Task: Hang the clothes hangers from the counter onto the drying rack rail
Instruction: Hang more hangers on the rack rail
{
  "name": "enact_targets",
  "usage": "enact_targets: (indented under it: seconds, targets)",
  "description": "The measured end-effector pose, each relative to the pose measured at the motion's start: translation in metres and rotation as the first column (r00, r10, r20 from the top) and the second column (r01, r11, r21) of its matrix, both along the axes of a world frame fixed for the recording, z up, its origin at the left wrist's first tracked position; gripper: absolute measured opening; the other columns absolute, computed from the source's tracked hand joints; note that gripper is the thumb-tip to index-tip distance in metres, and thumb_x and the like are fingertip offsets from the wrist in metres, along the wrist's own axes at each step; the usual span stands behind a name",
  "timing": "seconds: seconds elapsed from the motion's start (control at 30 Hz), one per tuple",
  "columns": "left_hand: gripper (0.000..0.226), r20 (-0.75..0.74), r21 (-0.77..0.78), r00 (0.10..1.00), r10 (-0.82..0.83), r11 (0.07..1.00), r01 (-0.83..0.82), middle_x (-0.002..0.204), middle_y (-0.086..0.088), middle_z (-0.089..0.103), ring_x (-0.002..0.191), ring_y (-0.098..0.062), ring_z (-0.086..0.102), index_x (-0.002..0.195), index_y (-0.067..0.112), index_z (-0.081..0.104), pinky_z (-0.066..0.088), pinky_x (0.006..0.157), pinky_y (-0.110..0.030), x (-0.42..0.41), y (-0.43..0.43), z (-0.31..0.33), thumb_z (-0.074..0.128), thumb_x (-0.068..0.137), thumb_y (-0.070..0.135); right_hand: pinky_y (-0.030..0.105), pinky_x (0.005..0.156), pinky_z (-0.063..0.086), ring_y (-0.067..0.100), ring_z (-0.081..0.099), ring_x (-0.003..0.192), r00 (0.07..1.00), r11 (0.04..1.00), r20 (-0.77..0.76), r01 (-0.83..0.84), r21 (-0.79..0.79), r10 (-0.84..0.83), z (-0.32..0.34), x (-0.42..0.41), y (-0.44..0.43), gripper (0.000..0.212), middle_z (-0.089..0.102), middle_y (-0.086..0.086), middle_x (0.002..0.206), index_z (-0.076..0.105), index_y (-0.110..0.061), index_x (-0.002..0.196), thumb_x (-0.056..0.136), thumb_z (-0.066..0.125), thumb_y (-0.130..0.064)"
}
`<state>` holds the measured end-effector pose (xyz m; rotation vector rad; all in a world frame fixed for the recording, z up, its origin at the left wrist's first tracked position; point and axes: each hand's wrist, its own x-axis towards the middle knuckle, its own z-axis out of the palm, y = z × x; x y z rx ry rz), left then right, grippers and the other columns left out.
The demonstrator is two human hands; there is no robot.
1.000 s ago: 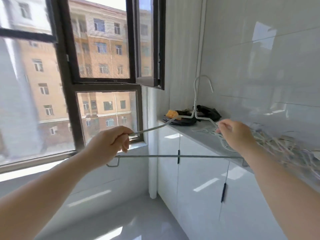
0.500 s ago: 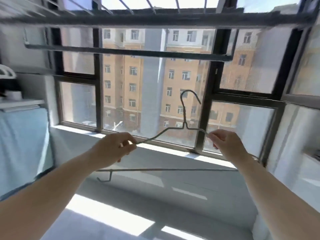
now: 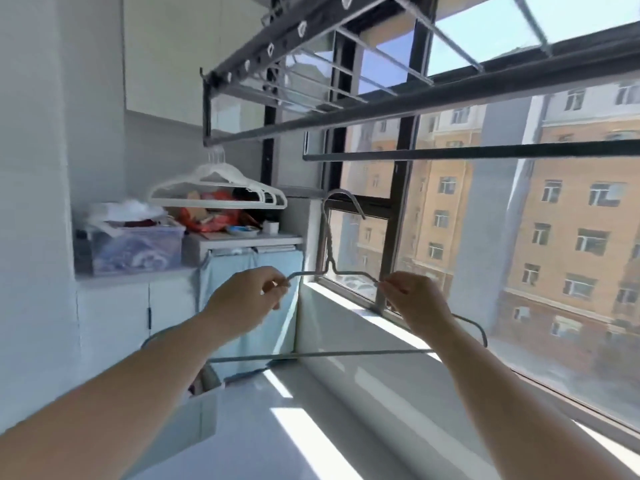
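While both hands hold it up in mid-air, the grey wire hanger (image 3: 328,251) sits upright just below the middle of the view. Its hook is at twelve o'clock and its long bottom bar lies level at six o'clock, in front of the window sill (image 3: 346,311). It touches no rail. The left hand (image 3: 247,304) takes the shoulder wire at the hanger's nine o'clock, and its fingers (image 3: 273,287) are curled, with thumb and forefinger pinching the wire. The right hand (image 3: 414,301) does the same at three o'clock, its fingers (image 3: 391,287) pinching the opposite shoulder. The hanger's right corner bends round beyond the right wrist.

From twelve towards two o'clock of the hook, a dark drying rack rail (image 3: 485,152) runs across the window (image 3: 519,237), well apart from the hook. Higher up, the rack's upper frame (image 3: 346,116) slants from ten o'clock to two o'clock, with thin cross bars behind it.

At the hanger's ten o'clock, a bunch of white hangers (image 3: 214,203) hangs from the rack's far end. Beneath them a worktop (image 3: 114,276) carries a clear plastic box (image 3: 136,249) filled with cloth, and beside it are red and orange things too jumbled to name. A pale blue cloth (image 3: 242,261) hangs below, at the left hand's twelve o'clock.
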<state>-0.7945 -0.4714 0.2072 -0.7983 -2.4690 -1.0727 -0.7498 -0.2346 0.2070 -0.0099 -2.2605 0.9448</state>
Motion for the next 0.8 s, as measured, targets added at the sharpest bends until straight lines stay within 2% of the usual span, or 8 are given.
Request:
enact_targets:
  seconds: [0.07,0.17,0.27,0.37,0.5,0.67,0.77,0.8]
  targets:
    - [0.011,-0.022,0.0,0.998,0.06,0.998,-0.06,0.064,0.016,0.054,0.041,0.008,0.051,0.081,0.028,0.053,0.03,0.041,-0.012,-0.024,-0.016,0.009,0.05,0.091,0.026,0.013,0.045,0.036,0.007,0.05,0.047,0.999,0.999,-0.006,-0.053,-0.002,0.053,0.006,-0.034,-0.015,0.014,0.052,-0.015,0.044,0.066,-0.016,0.072,0.085,0.06,-0.016]
    - [0.01,-0.046,0.007,0.987,0.152,0.988,-0.152,0.065,0.016,0.054,0.05,0.0,0.049,0.084,0.029,0.053,0.038,0.05,-0.022,-0.055,-0.038,0.012,0.048,0.092,0.027,0.018,0.047,0.036,0.008,0.048,0.049,0.992,0.992,0.01,-0.127,-0.006,0.127,0.014,-0.081,-0.036,0.013,0.053,-0.013,0.05,0.067,-0.013,0.075,0.085,0.059,-0.016]
    - [0.013,-0.07,-0.005,0.969,0.235,0.972,-0.236,0.066,0.014,0.056,0.052,-0.004,0.048,0.094,0.023,0.058,0.038,0.051,-0.022,-0.08,-0.06,0.012,0.046,0.092,0.027,0.019,0.048,0.034,0.003,0.048,0.049,0.987,0.987,0.025,-0.159,-0.007,0.159,0.016,-0.117,-0.059,0.016,0.055,-0.015,0.053,0.063,-0.021,0.07,0.085,0.058,-0.017]
    - [0.016,-0.095,0.001,0.957,0.272,0.962,-0.273,0.066,0.013,0.057,0.052,-0.004,0.049,0.1,0.02,0.059,0.043,0.055,-0.026,-0.106,-0.08,0.011,0.047,0.092,0.027,0.02,0.05,0.037,0.01,0.051,0.055,0.983,0.983,0.048,-0.18,0.03,0.179,0.018,-0.148,-0.081,0.017,0.057,-0.014,0.057,0.062,-0.021,0.071,0.086,0.056,-0.017]
    - [0.018,-0.132,0.04,0.95,0.282,0.959,-0.28,0.065,0.014,0.057,0.049,-0.004,0.049,0.106,0.02,0.058,0.044,0.053,-0.026,-0.153,-0.101,0.016,0.048,0.092,0.022,0.025,0.059,0.039,0.017,0.056,0.067,0.984,0.982,0.082,-0.163,0.098,0.155,0.028,-0.187,-0.105,0.014,0.061,-0.005,0.069,0.068,-0.016,0.082,0.087,0.055,-0.017]
    - [0.02,-0.217,0.045,0.939,0.269,0.963,-0.265,0.064,0.014,0.057,0.049,0.0,0.047,0.107,0.019,0.06,0.036,0.049,-0.021,-0.228,-0.13,0.034,0.048,0.091,0.021,0.025,0.058,0.037,0.02,0.054,0.068,0.995,0.98,0.053,-0.089,0.18,0.081,0.05,-0.25,-0.134,0.016,0.069,0.008,0.08,0.069,-0.016,0.085,0.088,0.053,-0.016]
    - [0.019,-0.24,0.075,0.931,0.275,0.961,-0.265,0.066,0.01,0.06,0.048,-0.001,0.044,0.104,0.02,0.062,0.038,0.054,-0.024,-0.276,-0.15,0.05,0.049,0.091,0.021,0.02,0.054,0.034,0.015,0.053,0.065,0.999,0.972,0.028,-0.036,0.234,0.03,0.068,-0.292,-0.156,0.019,0.065,0.001,0.08,0.069,-0.019,0.096,0.089,0.051,-0.017]
    - [0.021,-0.25,0.078,0.927,0.278,0.96,-0.267,0.069,0.008,0.062,0.049,-0.003,0.045,0.107,0.021,0.062,0.039,0.058,-0.026,-0.29,-0.156,0.056,0.049,0.091,0.022,0.02,0.057,0.036,0.016,0.056,0.071,0.999,0.964,0.033,-0.017,0.266,0.009,0.074,-0.304,-0.163,0.02,0.065,0.0,0.084,0.068,-0.019,0.099,0.09,0.05,-0.017]
